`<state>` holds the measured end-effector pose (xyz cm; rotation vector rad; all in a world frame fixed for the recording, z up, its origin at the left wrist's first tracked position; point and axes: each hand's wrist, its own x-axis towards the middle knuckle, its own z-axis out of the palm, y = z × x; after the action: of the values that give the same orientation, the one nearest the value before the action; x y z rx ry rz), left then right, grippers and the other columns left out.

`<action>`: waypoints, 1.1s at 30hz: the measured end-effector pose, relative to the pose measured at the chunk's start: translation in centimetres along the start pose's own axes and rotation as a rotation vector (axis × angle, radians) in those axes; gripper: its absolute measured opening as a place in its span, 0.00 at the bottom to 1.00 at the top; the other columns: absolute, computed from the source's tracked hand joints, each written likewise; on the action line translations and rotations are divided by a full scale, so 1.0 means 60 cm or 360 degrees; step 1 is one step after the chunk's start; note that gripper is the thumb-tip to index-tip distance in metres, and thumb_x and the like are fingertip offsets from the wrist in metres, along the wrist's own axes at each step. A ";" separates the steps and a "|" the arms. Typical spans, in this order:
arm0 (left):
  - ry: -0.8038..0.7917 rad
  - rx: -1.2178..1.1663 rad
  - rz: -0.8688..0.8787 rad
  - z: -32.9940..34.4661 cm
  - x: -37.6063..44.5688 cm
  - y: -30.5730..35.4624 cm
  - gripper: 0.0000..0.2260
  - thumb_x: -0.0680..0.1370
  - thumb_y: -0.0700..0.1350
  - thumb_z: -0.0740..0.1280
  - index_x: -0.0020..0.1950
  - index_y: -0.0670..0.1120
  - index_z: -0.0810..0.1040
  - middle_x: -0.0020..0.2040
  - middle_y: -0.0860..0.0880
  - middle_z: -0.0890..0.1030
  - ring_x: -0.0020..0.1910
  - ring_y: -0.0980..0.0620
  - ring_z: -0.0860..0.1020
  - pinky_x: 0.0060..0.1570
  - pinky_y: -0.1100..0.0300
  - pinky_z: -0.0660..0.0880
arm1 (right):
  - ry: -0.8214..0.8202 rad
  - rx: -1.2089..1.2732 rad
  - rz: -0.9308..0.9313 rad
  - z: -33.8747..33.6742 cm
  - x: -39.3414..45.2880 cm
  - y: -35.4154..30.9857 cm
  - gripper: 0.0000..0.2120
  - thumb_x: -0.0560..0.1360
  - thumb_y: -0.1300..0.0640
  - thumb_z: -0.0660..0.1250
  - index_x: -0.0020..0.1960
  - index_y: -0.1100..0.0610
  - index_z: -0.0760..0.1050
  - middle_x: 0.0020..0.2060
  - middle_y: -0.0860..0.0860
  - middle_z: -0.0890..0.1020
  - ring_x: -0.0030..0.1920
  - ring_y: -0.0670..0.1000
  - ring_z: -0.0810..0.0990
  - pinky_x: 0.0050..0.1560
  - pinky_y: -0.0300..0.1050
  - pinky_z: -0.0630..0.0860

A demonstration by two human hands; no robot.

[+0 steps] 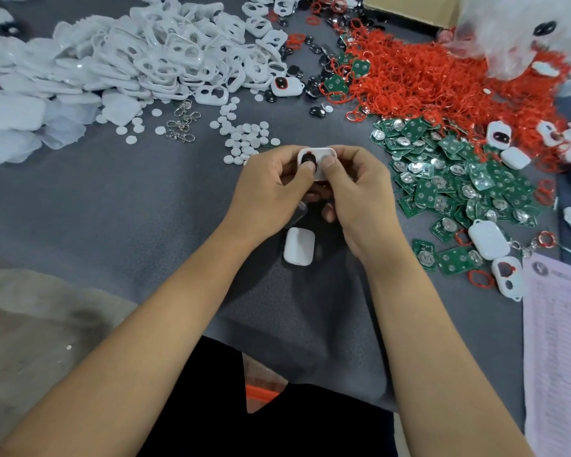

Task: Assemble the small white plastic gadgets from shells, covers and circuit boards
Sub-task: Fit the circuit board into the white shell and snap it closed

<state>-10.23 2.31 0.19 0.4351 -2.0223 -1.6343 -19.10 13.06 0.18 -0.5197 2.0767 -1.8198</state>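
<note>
Both hands hold one small white gadget shell (323, 154) above the grey table, at the centre of the view. Its face shows a black button insert with a red rim. My left hand (271, 189) grips the shell's left side, thumb pressing on the black insert. My right hand (360, 192) grips the right side, thumb on the white face. A closed white shell (299, 246) lies on the table just below my hands. Green circuit boards (449, 179) lie heaped to the right. White covers (152, 57) are piled at the back left.
A large heap of red rubber rings (435, 80) fills the back right. Small white discs (244, 140) and metal clasps (182, 122) lie behind my hands. Finished white gadgets (488, 239) and a printed sheet (557, 341) sit at the right. A cardboard box (409, 8) stands at the back.
</note>
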 end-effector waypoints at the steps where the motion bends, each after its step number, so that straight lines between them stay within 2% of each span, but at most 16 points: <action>1: 0.0000 0.0000 -0.0002 0.000 0.001 0.000 0.09 0.84 0.37 0.66 0.60 0.43 0.83 0.46 0.54 0.87 0.44 0.59 0.86 0.42 0.68 0.80 | -0.0013 -0.0006 -0.0006 0.000 -0.001 0.000 0.05 0.83 0.57 0.66 0.56 0.57 0.78 0.38 0.53 0.83 0.29 0.59 0.77 0.24 0.43 0.71; 9: -0.0058 0.0101 0.0012 -0.002 0.003 -0.004 0.10 0.84 0.40 0.66 0.63 0.42 0.83 0.50 0.49 0.88 0.48 0.53 0.87 0.49 0.54 0.84 | 0.0031 -0.0168 -0.0089 0.005 -0.004 -0.001 0.03 0.84 0.58 0.63 0.53 0.56 0.74 0.37 0.50 0.80 0.22 0.49 0.74 0.20 0.42 0.70; 13: -0.0038 0.0052 -0.0010 -0.002 0.003 -0.004 0.10 0.84 0.38 0.65 0.61 0.41 0.83 0.48 0.49 0.88 0.45 0.54 0.87 0.45 0.61 0.83 | 0.0091 -0.0113 -0.0100 0.003 -0.002 -0.006 0.04 0.81 0.58 0.66 0.51 0.58 0.78 0.34 0.51 0.82 0.22 0.50 0.75 0.20 0.41 0.70; 20: 0.0004 -0.0041 -0.0081 -0.003 0.002 -0.001 0.09 0.85 0.39 0.64 0.61 0.39 0.82 0.47 0.46 0.88 0.42 0.51 0.87 0.42 0.61 0.83 | -0.0122 0.0172 -0.0041 -0.011 -0.004 -0.010 0.08 0.83 0.60 0.66 0.58 0.62 0.81 0.38 0.53 0.84 0.28 0.48 0.77 0.23 0.42 0.73; 24: 0.0049 0.0033 -0.0041 -0.003 0.004 -0.002 0.11 0.84 0.39 0.65 0.66 0.40 0.79 0.53 0.45 0.87 0.49 0.51 0.87 0.50 0.55 0.84 | -0.0196 0.0209 -0.0027 -0.016 -0.004 -0.011 0.09 0.82 0.59 0.69 0.59 0.63 0.81 0.38 0.53 0.84 0.31 0.48 0.79 0.24 0.41 0.74; 30: 0.0015 0.0130 0.0068 -0.001 -0.002 0.001 0.10 0.84 0.38 0.64 0.62 0.40 0.82 0.50 0.48 0.86 0.44 0.54 0.86 0.44 0.58 0.84 | -0.0226 0.0040 0.0024 -0.024 0.000 -0.009 0.06 0.81 0.59 0.69 0.51 0.60 0.84 0.26 0.44 0.78 0.28 0.45 0.74 0.22 0.39 0.72; 33: 0.0020 0.0228 0.0113 0.001 -0.002 0.003 0.10 0.84 0.38 0.64 0.61 0.41 0.83 0.51 0.49 0.86 0.48 0.54 0.85 0.47 0.60 0.82 | -0.0239 -0.0009 0.0016 -0.024 0.000 -0.011 0.07 0.81 0.59 0.68 0.50 0.60 0.83 0.26 0.45 0.77 0.27 0.45 0.73 0.22 0.39 0.71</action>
<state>-10.17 2.48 0.35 0.4177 -2.1285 -1.4472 -19.72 14.25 1.01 -0.6260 1.9815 -1.7139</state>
